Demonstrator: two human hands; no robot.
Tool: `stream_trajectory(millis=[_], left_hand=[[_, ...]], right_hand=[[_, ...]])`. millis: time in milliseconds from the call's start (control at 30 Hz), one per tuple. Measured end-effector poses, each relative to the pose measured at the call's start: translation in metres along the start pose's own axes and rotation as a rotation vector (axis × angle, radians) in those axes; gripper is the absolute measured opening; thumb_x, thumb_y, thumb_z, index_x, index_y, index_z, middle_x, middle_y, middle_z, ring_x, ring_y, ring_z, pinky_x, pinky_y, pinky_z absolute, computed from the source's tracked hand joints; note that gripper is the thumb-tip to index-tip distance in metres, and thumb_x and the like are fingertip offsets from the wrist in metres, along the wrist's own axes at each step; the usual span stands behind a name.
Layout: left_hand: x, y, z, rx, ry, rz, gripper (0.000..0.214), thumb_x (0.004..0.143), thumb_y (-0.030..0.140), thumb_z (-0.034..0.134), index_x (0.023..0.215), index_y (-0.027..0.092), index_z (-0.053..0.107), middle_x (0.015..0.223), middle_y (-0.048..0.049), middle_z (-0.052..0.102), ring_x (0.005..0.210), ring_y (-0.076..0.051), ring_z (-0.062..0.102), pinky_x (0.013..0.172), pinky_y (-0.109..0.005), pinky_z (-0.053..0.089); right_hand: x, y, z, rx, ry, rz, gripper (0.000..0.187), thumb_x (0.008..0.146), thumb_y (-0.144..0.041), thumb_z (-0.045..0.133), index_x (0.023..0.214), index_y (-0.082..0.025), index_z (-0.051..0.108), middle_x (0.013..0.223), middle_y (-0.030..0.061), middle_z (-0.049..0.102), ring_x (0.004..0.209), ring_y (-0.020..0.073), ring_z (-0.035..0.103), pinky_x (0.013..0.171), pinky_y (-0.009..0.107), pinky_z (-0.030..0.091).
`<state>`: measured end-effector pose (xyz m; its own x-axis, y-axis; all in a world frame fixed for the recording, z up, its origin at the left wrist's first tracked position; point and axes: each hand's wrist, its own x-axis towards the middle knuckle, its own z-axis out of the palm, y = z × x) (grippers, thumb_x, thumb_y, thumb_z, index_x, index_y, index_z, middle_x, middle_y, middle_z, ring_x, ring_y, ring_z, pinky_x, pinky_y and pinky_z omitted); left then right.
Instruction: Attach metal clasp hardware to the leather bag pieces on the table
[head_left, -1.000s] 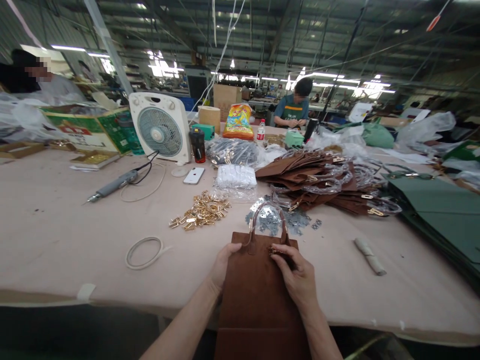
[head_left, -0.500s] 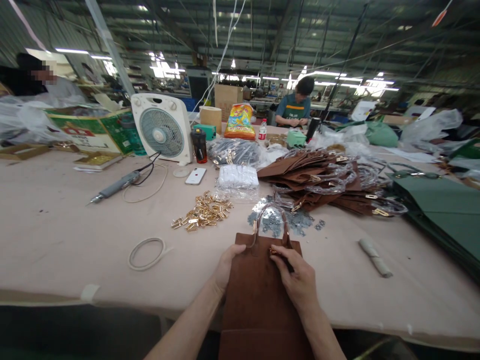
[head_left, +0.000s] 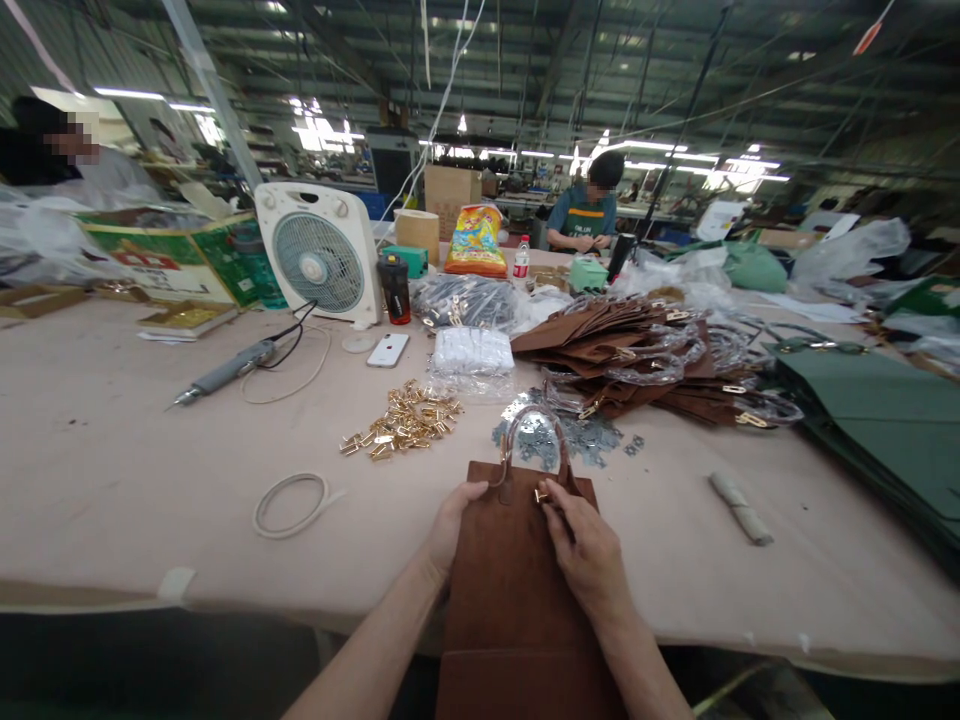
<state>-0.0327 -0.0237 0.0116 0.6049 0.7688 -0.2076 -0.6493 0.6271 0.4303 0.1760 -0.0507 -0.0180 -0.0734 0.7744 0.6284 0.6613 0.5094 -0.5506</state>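
Observation:
A brown suede bag panel [head_left: 510,590] with a plastic-wrapped loop handle [head_left: 534,440] lies flat at the near table edge and hangs over it. My left hand [head_left: 448,525] grips the panel's upper left edge, fingers curled over it. My right hand [head_left: 581,545] rests on the panel's upper right and pinches a small gold metal fitting [head_left: 541,495] near the handle's base. A heap of gold fittings [head_left: 401,420] lies up and to the left, and grey metal plates [head_left: 559,440] lie just behind the handle.
A stack of brown bag panels [head_left: 645,365] and green panels [head_left: 885,430] fill the right side. A white cord loop [head_left: 292,505], an electric screwdriver [head_left: 225,372], a phone [head_left: 388,350], a fan [head_left: 319,255] and a rolled cloth [head_left: 739,510] lie about. Two people sit at the far side.
My right hand's fingers have shifted slightly up toward the handle base, and the gold fitting now shows at the fingertips. The left hand holds its place.

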Motion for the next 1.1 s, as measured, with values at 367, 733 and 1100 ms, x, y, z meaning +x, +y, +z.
stream_trajectory(millis=[367,733,1100], left_hand=[[0.005,0.001,-0.004,-0.005,0.134,-0.046,0.053,0.092,0.037,0.052,0.121,-0.003,0.071,0.11,-0.0214,0.079,0.105,-0.033,0.076,0.104,-0.041,0.053],[0.005,0.001,-0.003,-0.016,0.105,-0.048,0.05,0.091,0.036,0.056,0.12,-0.002,0.071,0.108,-0.021,0.08,0.104,-0.034,0.076,0.103,-0.04,0.053],[0.005,0.002,-0.001,-0.03,0.101,-0.063,0.052,0.092,0.038,0.057,0.125,0.001,0.07,0.106,-0.0189,0.081,0.104,-0.034,0.077,0.105,-0.042,0.052]], right_hand=[[0.0,0.009,0.002,-0.11,-0.082,-0.025,0.041,0.108,-0.029,0.051,0.149,-0.026,0.057,0.121,0.0076,0.076,0.105,0.0223,0.074,0.093,0.036,0.061],[0.004,0.003,0.001,-0.203,-0.033,-0.066,0.029,0.108,-0.031,0.055,0.132,-0.021,0.069,0.117,0.0083,0.078,0.101,0.0204,0.076,0.091,0.032,0.062],[0.002,-0.003,0.007,-0.27,-0.014,-0.099,0.027,0.108,-0.024,0.055,0.13,-0.02,0.07,0.114,0.0081,0.078,0.1,0.0193,0.075,0.093,0.031,0.061]])
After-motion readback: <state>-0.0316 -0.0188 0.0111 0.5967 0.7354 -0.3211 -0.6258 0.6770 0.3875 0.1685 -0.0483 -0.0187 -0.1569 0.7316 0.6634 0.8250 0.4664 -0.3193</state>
